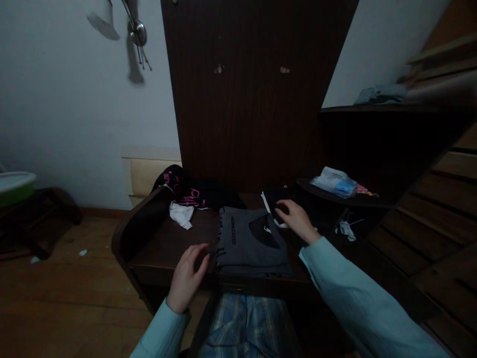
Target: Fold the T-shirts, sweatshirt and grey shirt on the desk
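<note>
A folded dark grey T-shirt (242, 243) with black lettering lies flat on the dark wooden desk (160, 248), its round collar toward the right. My left hand (188, 276) hovers by the shirt's left edge, thumb and fingers apart, with nothing visible in it. Just beyond the collar, my right hand (297, 220) is likewise open, fingers curved and thumb apart. It is near a white strip (266, 203) beside dark cloth, and I cannot tell whether it touches either.
Black clothing with pink lettering (194, 196) is heaped at the desk's back left, beside a crumpled white cloth (181, 214). A plastic packet (334, 182) rests on a small shelf at right. On the left stands a stool (37, 214) with a green basin (17, 189).
</note>
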Demonstrator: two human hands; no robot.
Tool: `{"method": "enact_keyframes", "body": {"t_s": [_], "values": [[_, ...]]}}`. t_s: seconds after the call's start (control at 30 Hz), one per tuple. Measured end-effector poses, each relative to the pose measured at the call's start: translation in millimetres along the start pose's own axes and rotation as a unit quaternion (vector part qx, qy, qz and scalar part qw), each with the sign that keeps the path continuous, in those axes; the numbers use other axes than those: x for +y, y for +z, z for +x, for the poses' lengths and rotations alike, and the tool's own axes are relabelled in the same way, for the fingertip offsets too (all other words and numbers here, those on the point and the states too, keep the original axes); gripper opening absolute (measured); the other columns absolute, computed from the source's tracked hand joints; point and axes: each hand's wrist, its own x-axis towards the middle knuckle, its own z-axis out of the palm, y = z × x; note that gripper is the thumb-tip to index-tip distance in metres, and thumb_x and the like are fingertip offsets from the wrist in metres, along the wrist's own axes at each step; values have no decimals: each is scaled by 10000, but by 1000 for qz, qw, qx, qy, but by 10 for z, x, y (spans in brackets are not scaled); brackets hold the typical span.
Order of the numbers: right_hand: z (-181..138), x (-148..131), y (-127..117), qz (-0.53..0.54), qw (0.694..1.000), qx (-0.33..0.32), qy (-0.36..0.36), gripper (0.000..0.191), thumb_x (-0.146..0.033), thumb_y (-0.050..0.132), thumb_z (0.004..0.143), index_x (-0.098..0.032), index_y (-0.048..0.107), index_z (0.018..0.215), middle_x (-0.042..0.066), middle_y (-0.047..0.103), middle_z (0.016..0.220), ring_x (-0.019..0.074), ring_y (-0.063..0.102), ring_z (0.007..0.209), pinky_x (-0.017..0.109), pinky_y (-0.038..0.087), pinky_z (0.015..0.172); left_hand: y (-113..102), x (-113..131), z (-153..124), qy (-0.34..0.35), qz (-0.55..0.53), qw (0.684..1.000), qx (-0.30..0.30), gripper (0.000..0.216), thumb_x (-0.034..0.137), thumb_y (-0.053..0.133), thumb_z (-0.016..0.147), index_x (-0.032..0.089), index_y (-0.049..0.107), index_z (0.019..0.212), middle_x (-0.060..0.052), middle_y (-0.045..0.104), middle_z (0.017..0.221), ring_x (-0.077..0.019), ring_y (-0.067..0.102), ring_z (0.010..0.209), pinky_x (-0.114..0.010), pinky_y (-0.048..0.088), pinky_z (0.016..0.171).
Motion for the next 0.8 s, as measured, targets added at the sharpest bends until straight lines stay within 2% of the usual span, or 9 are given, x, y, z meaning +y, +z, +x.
{"method": "enact_keyframes", "body": {"t_s": [0.1,0.2,0.33,0.4,0.53,0.63,0.73,0.8], "values": [[-440,187,20,32,993,-69,86,284,-426,529,721,-183,611,841,59,628,789,209,593,734,333,445,684,22,-106,15,2,-4,998,-62,490,372,545,743,209,451,1195,-90,548,1124,-219,529,1027,-372,421,901],[-713,350,66,134,966,-146,165,356,-539,522,683,-198,613,728,39,630,690,199,599,655,324,460,605,216,-82,-40,22,-29,994,-100,665,364,611,690,223,352,1286,-105,452,1244,-240,459,1133,-377,379,957],[-712,384,98,316,878,-229,278,418,-591,449,719,-201,602,719,45,638,692,163,607,604,283,471,545,458,8,-122,-13,-40,999,-31,559,317,521,755,244,358,1284,-85,408,1252,-225,442,1149,-385,346,984],[-630,325,146,361,855,-236,289,379,-557,492,714,-203,602,792,48,653,764,160,616,636,278,481,558,512,30,-135,-27,-44,999,-2,522,288,499,760,253,383,1268,-74,387,1265,-220,435,1153,-378,343,985],[-500,191,349,358,875,-205,254,305,-344,633,631,-184,572,883,54,659,833,196,623,721,306,491,604,530,32,-98,-40,-68,997,24,511,161,452,717,249,446,1219,-62,412,1233,-209,443,1137,-364,339,984],[-482,127,457,310,910,-183,206,308,-172,598,590,-167,541,893,45,647,842,198,614,773,330,475,710,531,28,-113,-41,-91,994,41,527,94,425,653,214,499,1161,-74,449,1155,-210,468,1091,-361,361,958],[-454,54,417,219,954,-163,124,358,-90,519,588,-180,517,935,29,626,862,188,595,814,326,450,761,604,65,-285,-42,-107,992,48,538,78,447,606,210,520,1123,-78,444,1117,-222,466,1077,-368,379,940],[-363,-27,337,176,971,-157,40,365,-68,478,598,-191,516,939,27,611,886,183,581,839,313,441,766,725,137,-474,-54,-103,992,53,528,88,471,612,223,512,1120,-83,425,1128,-231,456,1085,-378,390,932]]}}
